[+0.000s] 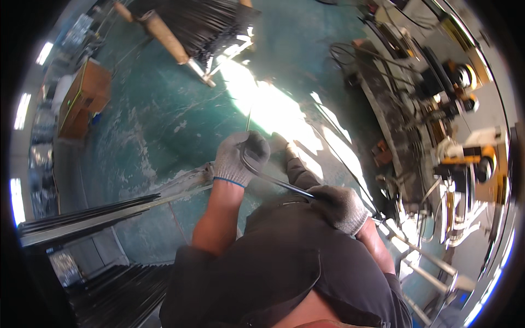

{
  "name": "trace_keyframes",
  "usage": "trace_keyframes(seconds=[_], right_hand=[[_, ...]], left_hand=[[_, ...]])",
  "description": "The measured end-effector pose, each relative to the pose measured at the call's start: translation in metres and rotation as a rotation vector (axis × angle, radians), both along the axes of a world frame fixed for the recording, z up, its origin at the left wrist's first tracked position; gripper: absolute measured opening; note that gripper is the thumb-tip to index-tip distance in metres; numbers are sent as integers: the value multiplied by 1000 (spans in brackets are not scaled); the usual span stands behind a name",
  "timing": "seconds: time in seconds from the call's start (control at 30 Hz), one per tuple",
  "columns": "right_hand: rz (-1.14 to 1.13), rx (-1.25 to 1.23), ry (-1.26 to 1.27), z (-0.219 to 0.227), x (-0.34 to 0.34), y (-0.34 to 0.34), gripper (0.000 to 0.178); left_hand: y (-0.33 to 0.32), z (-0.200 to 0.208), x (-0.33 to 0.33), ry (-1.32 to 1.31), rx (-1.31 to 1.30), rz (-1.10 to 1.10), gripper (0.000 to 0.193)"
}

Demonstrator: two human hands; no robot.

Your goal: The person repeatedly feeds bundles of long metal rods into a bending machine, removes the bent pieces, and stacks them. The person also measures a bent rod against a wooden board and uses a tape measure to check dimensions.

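The left hand [241,157], in a pale knitted glove with greyed fingers and a blue-edged cuff, is curled around a thin metal rod [280,182] in front of the person's body. The right hand [339,209], gloved in a darker, soiled grey, is closed over the rod's other visible stretch, lower and closer to the waist. Between the hands the rod slants down to the right, with a curved bend at the left hand; a thin straight length rises above that hand toward the sunlit patch [268,104] on the worn green floor [164,142]. The exact finger placement is hard to tell on the right hand, which is blurred. Beneath the rod are the person's dark jacket [235,279] and a trouser leg [302,176]. Ahead, a bundle of dark rods [202,24] lies beside a brown tubular bar [167,38]. To the left stand a brown box [93,90] and a rail [98,220] carrying dark strips; more dark rods [123,295] lie stacked at lower left. Along the right side is machinery [462,164] with yellow and black parts.
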State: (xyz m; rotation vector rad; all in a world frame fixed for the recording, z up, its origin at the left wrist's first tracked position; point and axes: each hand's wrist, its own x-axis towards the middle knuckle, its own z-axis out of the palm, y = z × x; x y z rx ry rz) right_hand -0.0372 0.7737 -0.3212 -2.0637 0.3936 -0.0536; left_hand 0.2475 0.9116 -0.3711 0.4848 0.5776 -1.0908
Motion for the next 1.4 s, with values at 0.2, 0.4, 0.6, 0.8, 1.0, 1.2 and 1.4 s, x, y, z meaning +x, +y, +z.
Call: trace_keyframes(seconds=[0.2,0.4,0.6,0.8,1.0,1.2,1.4], right_hand=[[39,209,30,-10,136,-45,24],[345,313,-21,-44,308,-77,21],[791,67,291,-62,504,-40,24],[825,-314,83,-150,697,18,15],[558,-536,-77,-177,880,85,24],[144,-504,-91,-160,1069,133,78],[-250,819,-28,-210,1305,168,90]], left_hand=[[21,22,136,-120,8,305,11],[41,92,246,-326,275,488,9],[128,96,323,-423,392,705,15],[226,70,423,-566,481,697,30],[313,57,548,-590,686,643,42],[374,35,689,-659,845,665,47],[427,-3,841,-733,1024,713,44]])
